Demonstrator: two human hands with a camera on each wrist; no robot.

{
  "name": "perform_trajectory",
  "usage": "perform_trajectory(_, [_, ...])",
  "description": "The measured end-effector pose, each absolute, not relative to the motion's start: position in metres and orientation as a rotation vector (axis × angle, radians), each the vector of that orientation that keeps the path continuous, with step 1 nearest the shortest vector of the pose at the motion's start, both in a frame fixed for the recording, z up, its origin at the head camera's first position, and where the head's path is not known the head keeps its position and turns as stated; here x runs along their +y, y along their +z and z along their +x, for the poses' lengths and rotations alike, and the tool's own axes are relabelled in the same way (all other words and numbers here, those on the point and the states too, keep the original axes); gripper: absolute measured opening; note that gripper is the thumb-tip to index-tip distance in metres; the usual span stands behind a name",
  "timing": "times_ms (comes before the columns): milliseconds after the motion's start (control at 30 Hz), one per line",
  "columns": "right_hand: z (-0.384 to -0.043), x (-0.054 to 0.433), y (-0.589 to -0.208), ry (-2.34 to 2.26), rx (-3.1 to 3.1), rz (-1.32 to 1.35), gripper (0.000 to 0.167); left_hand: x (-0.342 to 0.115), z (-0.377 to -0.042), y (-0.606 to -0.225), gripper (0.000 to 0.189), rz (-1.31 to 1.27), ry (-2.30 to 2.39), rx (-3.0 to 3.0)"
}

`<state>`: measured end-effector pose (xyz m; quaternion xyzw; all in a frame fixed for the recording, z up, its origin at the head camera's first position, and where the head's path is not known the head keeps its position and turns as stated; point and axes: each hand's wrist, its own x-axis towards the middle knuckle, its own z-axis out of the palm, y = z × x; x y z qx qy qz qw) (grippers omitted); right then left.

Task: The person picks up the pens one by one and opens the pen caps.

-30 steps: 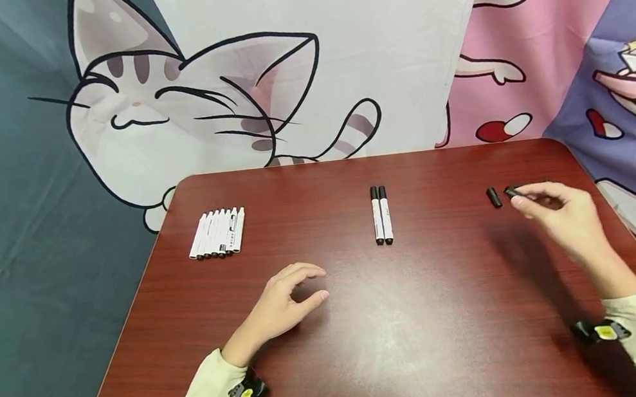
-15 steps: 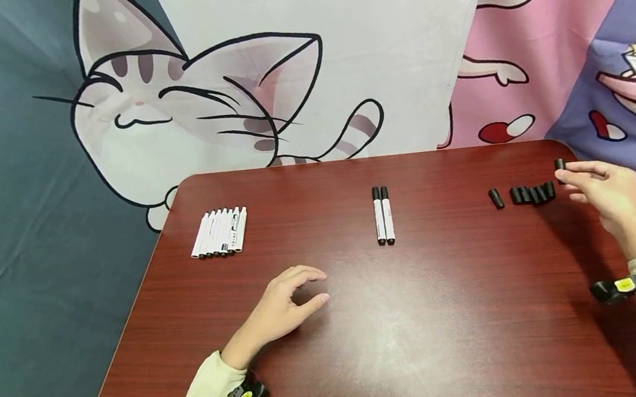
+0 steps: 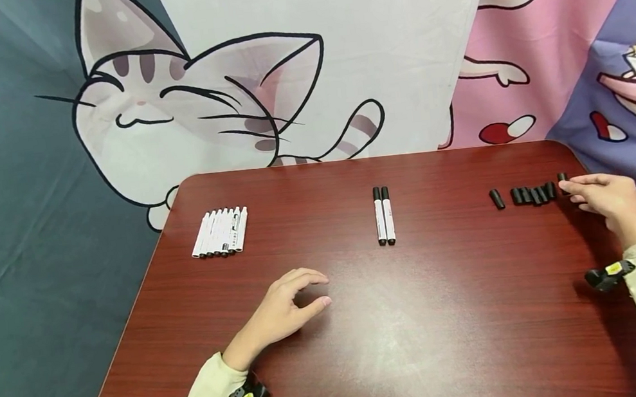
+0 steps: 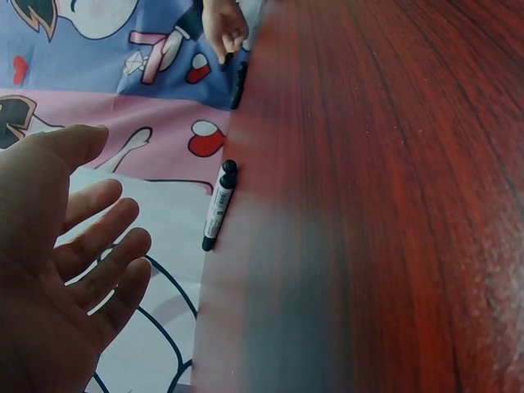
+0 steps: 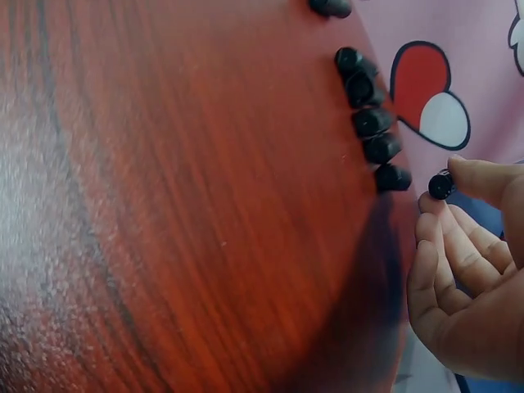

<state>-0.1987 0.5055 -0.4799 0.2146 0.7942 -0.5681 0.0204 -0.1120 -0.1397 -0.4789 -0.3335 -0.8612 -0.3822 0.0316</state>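
Between thumb and fingertips, my right hand (image 3: 609, 197) pinches a black marker cap (image 5: 440, 185) at the table's far right. Just left of it lies a row of several black caps (image 3: 535, 194), side by side, and one lone cap (image 3: 496, 199) stands apart further left. My left hand (image 3: 285, 305) is held over the table's left middle, fingers loosely bent and holding nothing. Two capped markers (image 3: 383, 216) lie together at the back centre. Several white capless markers (image 3: 220, 232) lie in a row at the back left.
The reddish-brown table (image 3: 458, 313) has rounded far corners. Behind it hangs a cloth (image 3: 407, 53) with a cartoon cat and other figures. A small black camera (image 3: 251, 390) is strapped at the left wrist, another (image 3: 608, 275) at the right.
My right hand has carried the cap rightward from beside the lone cap, past the row, then lowered it at the row's right end. The left hand has barely moved.
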Motion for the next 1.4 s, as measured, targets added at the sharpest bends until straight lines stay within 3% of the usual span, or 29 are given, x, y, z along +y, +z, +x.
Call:
perform_trajectory(500, [-0.198,0.511,-0.489,-1.490,2.579,0.775,0.027,-0.141,-0.113,-0.477,0.029,-1.045,-1.158,-2.678])
perform_trajectory(967, [-0.192,0.509,-0.490,-1.451,2.685,0.695,0.024,-0.143,-0.115,-0.475,0.029,-1.048,-1.173,-2.677])
perform_trajectory(1067, [-0.187,0.499,-0.483,-1.223,2.871,0.665,0.027,-0.143,-0.115,-0.475,0.029,-1.047,-1.172,-2.675])
perform_trajectory(1267, [-0.177,0.459,-0.459,-1.082,3.118,0.566,0.051,-0.142,-0.116,-0.475,0.028,-1.057,-1.150,-2.662])
perform_trajectory(1400, [-0.163,0.414,-0.441,-1.187,3.262,0.379,0.047,-0.141,-0.117,-0.474,0.027,-1.062,-1.145,-2.665])
